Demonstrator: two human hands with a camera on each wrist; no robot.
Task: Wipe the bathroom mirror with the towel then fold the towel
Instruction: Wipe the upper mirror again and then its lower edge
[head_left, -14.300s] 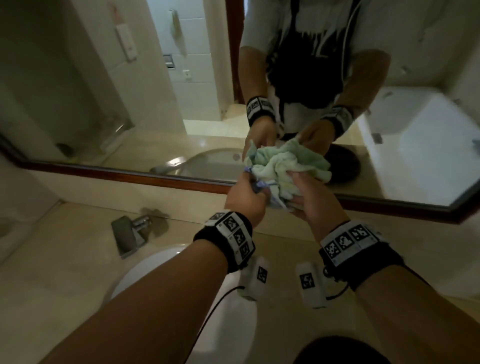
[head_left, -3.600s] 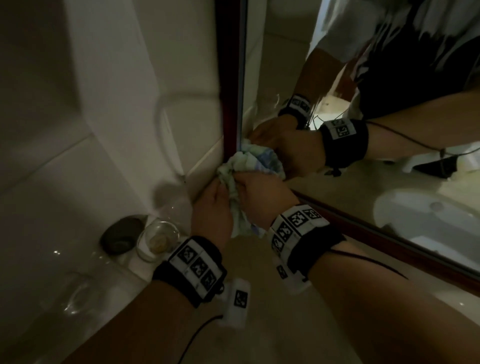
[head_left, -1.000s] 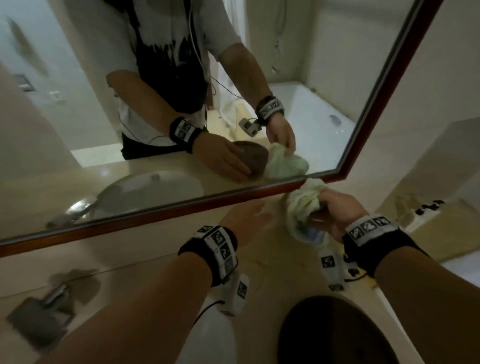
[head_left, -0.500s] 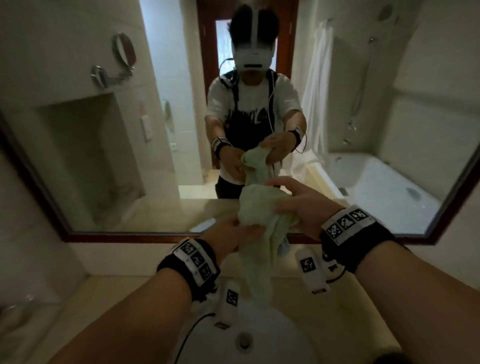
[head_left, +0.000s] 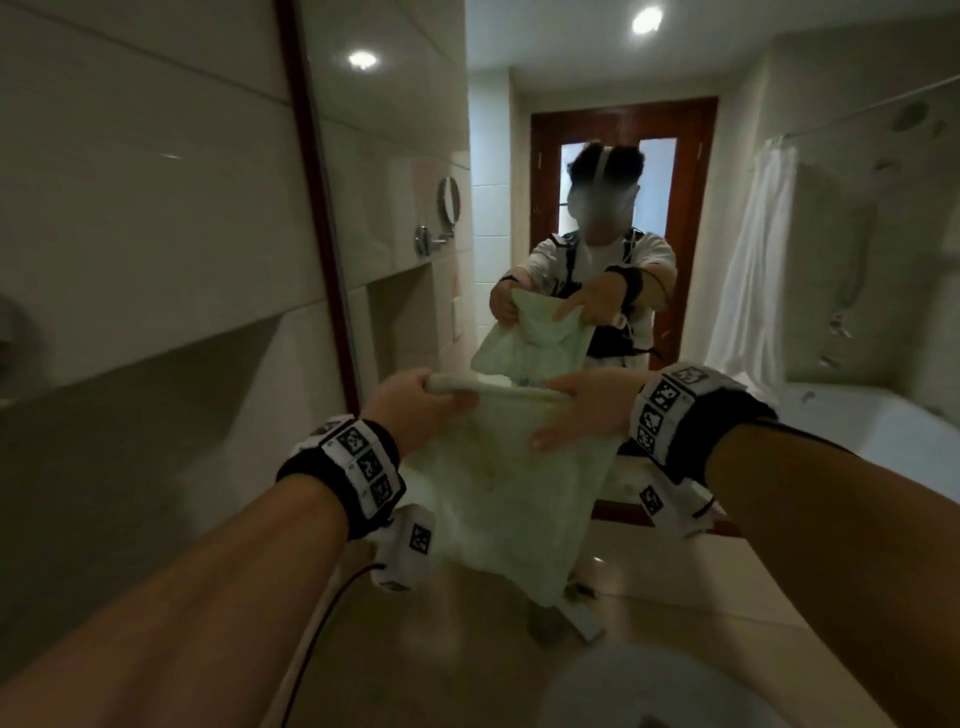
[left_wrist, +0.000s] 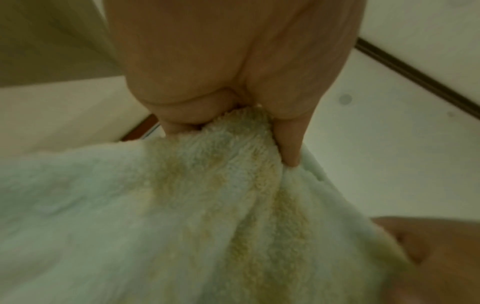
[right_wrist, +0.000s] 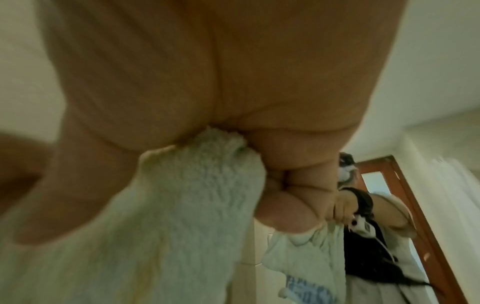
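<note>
A pale green towel (head_left: 504, 488) hangs spread out in front of me, above the counter. My left hand (head_left: 415, 405) grips its upper left edge and my right hand (head_left: 582, 410) grips its upper right edge, thumb lying on the front of the cloth. Close up, the towel (left_wrist: 207, 205) is pinched between the left thumb and fingers, and the towel (right_wrist: 182, 195) is bunched in the right fist. The mirror (head_left: 779, 260) with its dark red frame (head_left: 317, 208) fills the wall ahead and reflects the person holding the towel.
A beige counter (head_left: 441, 649) lies below the towel, with the white basin (head_left: 649, 691) at the lower right and the tap (head_left: 576, 603) partly behind the cloth. Tiled wall with a recessed niche (head_left: 156, 312) stands on the left. Bathtub and shower curtain appear in the reflection.
The towel, half a second ago a hanging bunch held at the middle, is now opened out flat between both hands at its top edge. My view has tilted up and left.
</note>
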